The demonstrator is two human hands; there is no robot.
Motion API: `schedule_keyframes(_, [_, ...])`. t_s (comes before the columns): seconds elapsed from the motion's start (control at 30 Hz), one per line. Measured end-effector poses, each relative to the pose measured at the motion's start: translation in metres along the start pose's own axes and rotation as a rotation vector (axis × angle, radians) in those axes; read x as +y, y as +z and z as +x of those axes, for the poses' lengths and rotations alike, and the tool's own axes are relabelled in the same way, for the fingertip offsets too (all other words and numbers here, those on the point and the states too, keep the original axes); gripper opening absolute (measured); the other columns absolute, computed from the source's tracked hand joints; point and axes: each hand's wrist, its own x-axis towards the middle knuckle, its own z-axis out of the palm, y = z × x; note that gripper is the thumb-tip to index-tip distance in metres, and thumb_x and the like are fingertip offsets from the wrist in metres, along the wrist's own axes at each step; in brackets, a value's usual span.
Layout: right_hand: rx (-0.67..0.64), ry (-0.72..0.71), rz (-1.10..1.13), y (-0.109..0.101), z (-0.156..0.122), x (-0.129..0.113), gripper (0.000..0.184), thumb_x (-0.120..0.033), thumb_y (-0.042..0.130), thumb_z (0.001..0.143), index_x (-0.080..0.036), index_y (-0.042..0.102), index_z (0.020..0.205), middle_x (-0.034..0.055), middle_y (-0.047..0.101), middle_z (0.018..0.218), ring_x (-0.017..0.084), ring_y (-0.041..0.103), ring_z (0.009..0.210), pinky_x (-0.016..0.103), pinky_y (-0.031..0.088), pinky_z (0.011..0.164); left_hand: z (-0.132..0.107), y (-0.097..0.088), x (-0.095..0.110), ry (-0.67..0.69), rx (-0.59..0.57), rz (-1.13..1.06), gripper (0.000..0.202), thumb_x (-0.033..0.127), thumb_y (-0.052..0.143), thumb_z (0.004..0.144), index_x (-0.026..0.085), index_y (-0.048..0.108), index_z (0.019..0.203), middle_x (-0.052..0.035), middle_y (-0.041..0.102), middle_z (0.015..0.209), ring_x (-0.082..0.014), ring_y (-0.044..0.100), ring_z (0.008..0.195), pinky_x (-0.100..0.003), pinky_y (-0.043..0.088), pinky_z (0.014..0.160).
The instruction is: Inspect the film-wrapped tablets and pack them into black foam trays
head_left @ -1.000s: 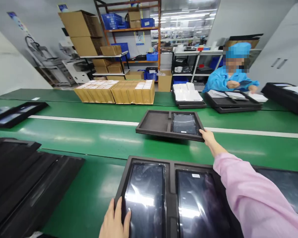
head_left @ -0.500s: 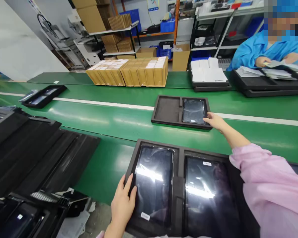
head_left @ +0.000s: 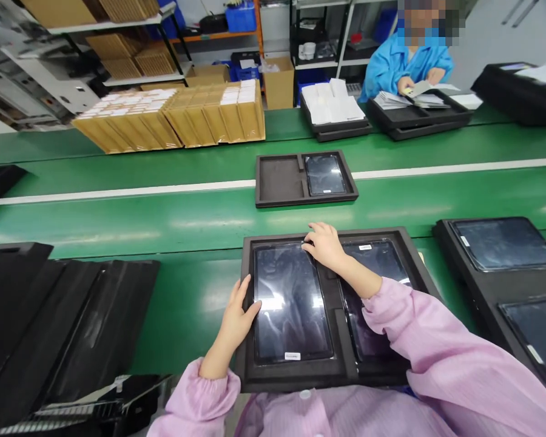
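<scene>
A black foam tray point(head_left: 295, 375) lies at the near edge of the green belt and holds two dark tablets. My left hand point(head_left: 237, 318) rests on the tray's left rim, fingers apart, thumb touching the left tablet point(head_left: 291, 303). My right hand point(head_left: 324, 245) sits with curled fingers on the top right corner of that left tablet, at the divider. The right tablet point(head_left: 382, 267) is partly hidden by my pink sleeve. Farther out on the belt lies a smaller tray point(head_left: 279, 181) with one tablet point(head_left: 324, 175) in its right pocket and an empty left pocket.
A stack of empty black trays point(head_left: 59, 321) lies at the left. Another tray with tablets point(head_left: 505, 267) sits at the right. Brown cartons point(head_left: 173, 115) stand on the far side. A person in blue point(head_left: 407, 60) handles papers over trays point(head_left: 418, 115) across the belt.
My right hand left the far small tray and came back to the top corner of the left tablet. The view tipped down and the near tray sits closer. My left hand stays at the tray's left edge.
</scene>
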Motion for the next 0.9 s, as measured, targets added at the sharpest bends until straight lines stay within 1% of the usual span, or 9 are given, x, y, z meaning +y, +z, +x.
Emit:
schedule_keyframes(0.17, [-0.03,0.028,0.031,0.0,0.006,0.008,0.006,-0.025,0.065,0.081,-0.026,0.071,0.081,0.0053,0.063,0.12,0.026,0.052,0.115,0.052,0.029,0.105,0.012,0.0,0.004,-0.016,-0.02,-0.149,0.078,0.031,0.058,0.077,0.021,0.024,0.146,-0.0106,0.03,0.152,-0.0248,0.027,0.141,-0.044,0.021,0.116])
schedule_keyframes(0.33, [0.079,0.039,-0.034,-0.006,-0.006,-0.013,0.015,-0.021,0.057,0.087,-0.02,0.071,0.082,0.0102,0.06,0.124,0.029,0.045,0.121,0.056,0.023,0.108,0.012,0.0,0.014,-0.075,-0.035,-0.155,0.087,0.03,0.06,0.077,0.019,0.012,0.149,-0.0128,0.022,0.155,-0.0258,0.022,0.142,-0.043,0.02,0.116])
schedule_keyframes(0.47, [-0.064,-0.508,-0.04,-0.031,-0.081,-0.06,0.025,-0.012,0.056,0.083,-0.019,0.063,0.06,0.006,0.068,0.077,0.021,0.06,0.078,0.052,0.033,0.105,0.01,-0.001,0.008,-0.053,0.034,-0.143,0.086,0.031,0.067,0.073,0.02,0.023,0.146,-0.0135,0.011,0.157,-0.0289,0.013,0.144,-0.045,0.017,0.116])
schedule_keyframes(0.53, [-0.207,-0.877,0.185,-0.046,-0.123,-0.074,0.022,-0.017,0.055,0.086,-0.022,0.063,0.066,0.0002,0.068,0.077,0.014,0.061,0.07,0.039,0.039,0.105,0.005,-0.004,-0.004,0.049,0.004,-0.173,0.051,0.034,0.067,0.073,0.021,0.057,0.121,-0.0073,0.007,0.159,-0.0296,0.011,0.144,-0.041,0.017,0.116])
schedule_keyframes(0.57, [-0.202,-0.915,0.32,-0.052,-0.139,-0.075,0.023,-0.022,0.049,0.091,-0.021,0.064,0.073,0.0005,0.07,0.086,0.012,0.062,0.076,0.031,0.041,0.105,0.001,-0.005,-0.011,0.109,-0.037,-0.203,0.029,0.036,0.066,0.074,0.021,0.068,0.098,-0.0036,0.008,0.159,-0.0296,0.013,0.144,-0.038,0.019,0.116])
schedule_keyframes(0.63, [-0.098,-0.815,0.512,-0.058,-0.158,-0.064,0.032,-0.026,0.036,0.098,-0.019,0.064,0.086,0.002,0.07,0.099,0.009,0.064,0.092,0.025,0.043,0.103,-0.004,-0.009,-0.024,0.198,-0.119,-0.271,0.026,0.04,0.063,0.077,0.019,0.065,0.061,0.0012,0.013,0.158,-0.0291,0.02,0.143,-0.032,0.025,0.114])
schedule_keyframes(0.7, [0.07,-0.592,0.451,-0.052,-0.162,-0.041,0.033,-0.019,0.03,0.099,-0.016,0.063,0.098,0.0067,0.069,0.106,0.013,0.061,0.107,0.033,0.043,0.104,-0.005,-0.012,-0.031,0.218,-0.144,-0.292,0.034,0.041,0.062,0.077,0.018,0.06,0.052,0.001,0.018,0.157,-0.0292,0.025,0.141,-0.032,0.029,0.112])
schedule_keyframes(0.8, [0.086,-0.583,0.211,-0.033,-0.162,-0.013,0.032,-0.008,0.036,0.094,-0.015,0.061,0.111,0.0081,0.069,0.109,0.02,0.057,0.116,0.047,0.04,0.106,0.01,-0.012,-0.022,0.138,-0.067,-0.207,0.016,0.035,0.067,0.071,0.02,0.066,0.074,-0.0045,0.024,0.154,-0.0311,0.023,0.142,-0.04,0.025,0.115])
schedule_keyframes(0.9, [-0.113,-0.747,0.169,-0.022,-0.166,-0.007,0.034,-0.009,0.041,0.094,-0.019,0.058,0.121,0.0072,0.06,0.127,0.021,0.052,0.122,0.041,0.045,0.104,0.035,-0.01,0.0,0.063,-0.057,-0.132,0.069,0.021,0.071,0.059,0.023,0.052,0.126,-0.0072,0.026,0.153,-0.0311,0.02,0.142,-0.045,0.018,0.117])
